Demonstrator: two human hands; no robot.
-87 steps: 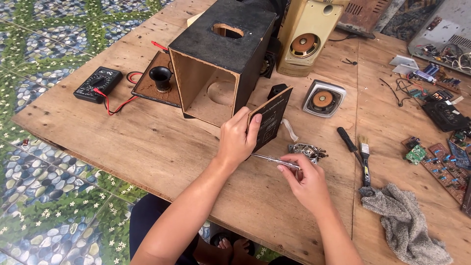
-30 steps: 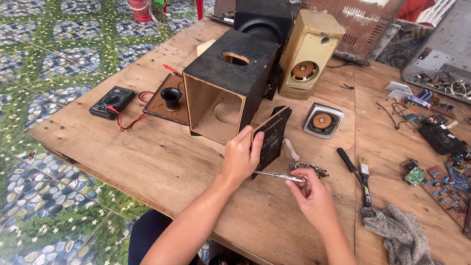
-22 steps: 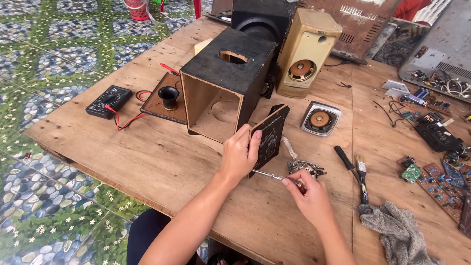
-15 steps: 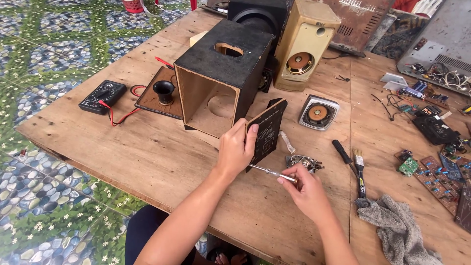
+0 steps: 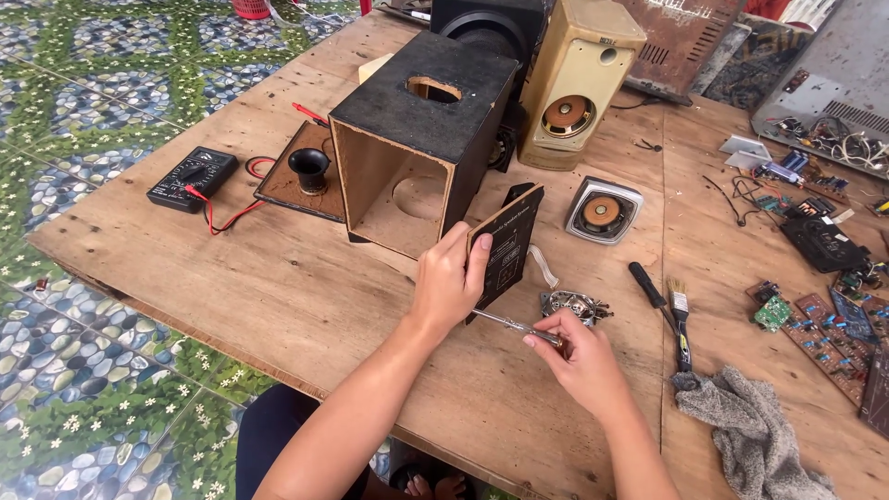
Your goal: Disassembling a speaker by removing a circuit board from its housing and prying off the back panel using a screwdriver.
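Black panel (image 5: 507, 243) in left hand (image 5: 446, 285)

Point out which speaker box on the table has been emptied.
The black open-sided speaker box, nearest the left hand: bare wood inside, empty round holes. The beige box behind it keeps its driver.

A: what's the panel (image 5: 507, 245) like?
B: small dark rectangular plate, pale print on its face, stood on edge and tilted, about mid-frame on the table.
A: and the screwdriver (image 5: 512, 324)?
B: thin metal shaft lying nearly level, tip at the panel's lower edge.
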